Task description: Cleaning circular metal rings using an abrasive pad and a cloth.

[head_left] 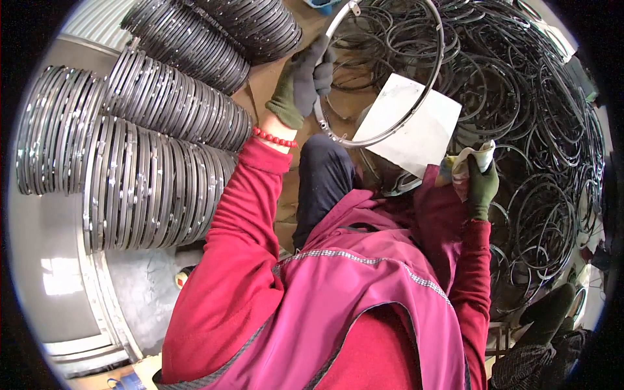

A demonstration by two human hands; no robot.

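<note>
My left hand [311,79], in a dark glove, is closed round the left side of a large metal ring [382,138]. The ring is held up and tilted, with small fittings spaced along its band. Behind the ring's lower right part lies a white square board [400,146]. On the right, my right hand [482,185], in a green glove, grips a crumpled, pale, stained cloth [473,164] near my lap. The cloth is apart from the ring. A red bead bracelet [274,137] circles my left wrist.
Rows of stacked dark rings [156,179] stand on the left, with another stack [188,45] behind them. A large tangled heap of black rings [507,84] fills the far and right side. A pale frame [107,302] runs along the lower left.
</note>
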